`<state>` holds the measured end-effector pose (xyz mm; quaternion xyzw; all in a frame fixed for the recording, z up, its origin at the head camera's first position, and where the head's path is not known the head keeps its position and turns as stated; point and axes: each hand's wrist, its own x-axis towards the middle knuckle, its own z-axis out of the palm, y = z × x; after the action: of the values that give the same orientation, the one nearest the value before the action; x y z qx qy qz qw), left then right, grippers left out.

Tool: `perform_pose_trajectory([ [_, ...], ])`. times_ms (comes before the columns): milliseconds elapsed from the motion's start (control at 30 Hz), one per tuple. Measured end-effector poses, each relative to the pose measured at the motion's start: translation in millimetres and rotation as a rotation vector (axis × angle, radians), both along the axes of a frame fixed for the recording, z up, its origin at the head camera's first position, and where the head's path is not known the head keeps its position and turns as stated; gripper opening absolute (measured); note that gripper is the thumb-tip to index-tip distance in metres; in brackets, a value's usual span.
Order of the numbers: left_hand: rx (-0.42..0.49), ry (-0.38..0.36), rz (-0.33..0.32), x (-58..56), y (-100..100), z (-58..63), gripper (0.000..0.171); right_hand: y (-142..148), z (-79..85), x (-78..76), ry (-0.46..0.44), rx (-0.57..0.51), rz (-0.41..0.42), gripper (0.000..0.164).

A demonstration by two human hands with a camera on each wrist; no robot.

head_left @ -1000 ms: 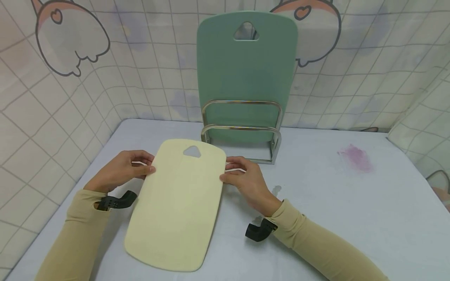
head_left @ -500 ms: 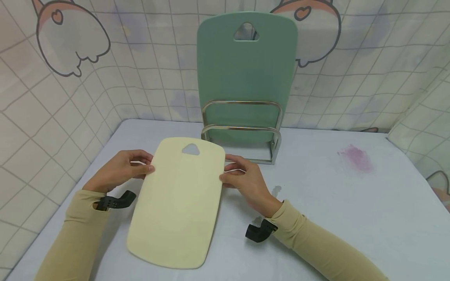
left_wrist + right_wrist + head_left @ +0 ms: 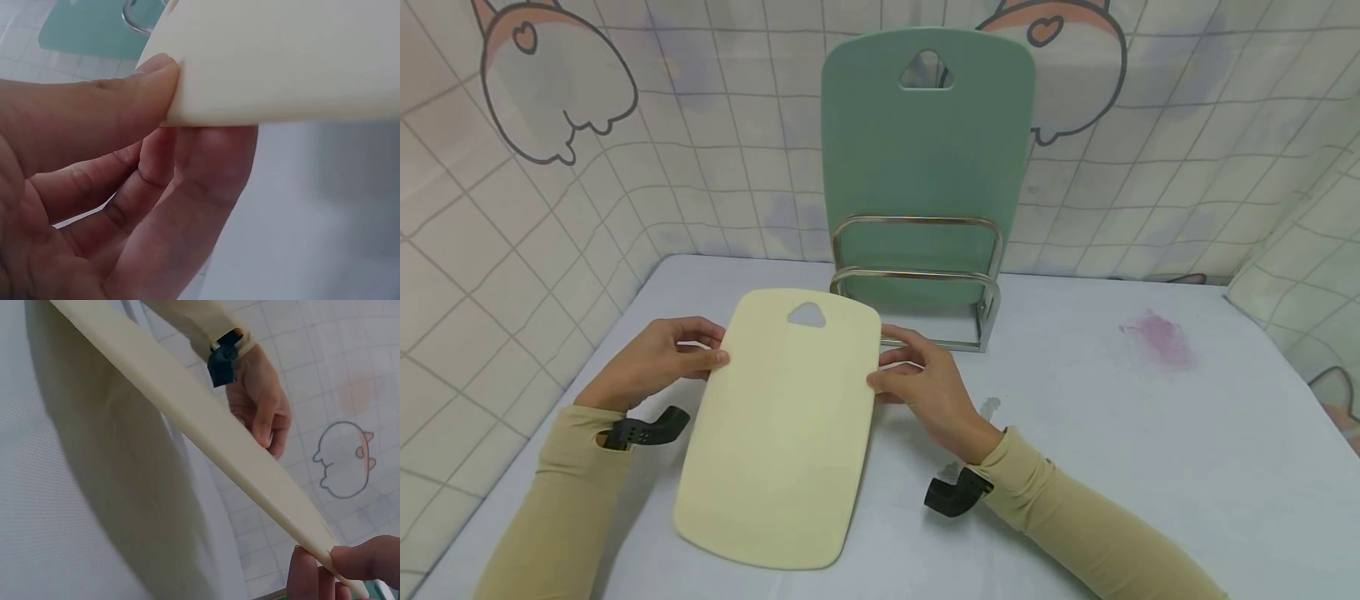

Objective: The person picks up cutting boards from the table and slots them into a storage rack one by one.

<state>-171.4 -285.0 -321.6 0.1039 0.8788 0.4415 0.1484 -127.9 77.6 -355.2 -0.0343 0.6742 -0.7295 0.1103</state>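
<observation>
A cream cutting board (image 3: 778,433) with a triangular hole near its top is held tilted over the table, its far end raised. My left hand (image 3: 662,360) pinches its left edge, thumb on the upper face and fingers beneath, as the left wrist view of the hand (image 3: 125,150) shows. On the opposite edge my right hand (image 3: 928,392) pinches likewise. Seen from the right wrist, the board (image 3: 187,419) slants above its shadow. Just behind it stands a metal rack (image 3: 917,272) with a green cutting board (image 3: 925,150) upright in its back part.
A white-covered table (image 3: 1075,433) extends to the right, with a pink stain (image 3: 1161,337) on it. Small grey patches (image 3: 990,408) lie near my right wrist. Tile-patterned cloth walls (image 3: 722,167) close off the back and both sides.
The cream cutting board has shifted slightly away from me toward the rack, and its near end has moved a little up and right. Both hands keep their grip and barely move.
</observation>
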Motion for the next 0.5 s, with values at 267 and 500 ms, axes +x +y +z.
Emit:
perform_pose_trajectory([
  [267,0.018,0.017,0.004,2.5,2.7,5.5,0.043,1.8,3.5,-1.9,0.022,-0.009,-0.015,0.07],
  [500,0.02,0.028,0.022,5.3,5.1,8.1,0.048,3.8,4.8,-2.6,0.033,0.004,-0.01,0.07],
])
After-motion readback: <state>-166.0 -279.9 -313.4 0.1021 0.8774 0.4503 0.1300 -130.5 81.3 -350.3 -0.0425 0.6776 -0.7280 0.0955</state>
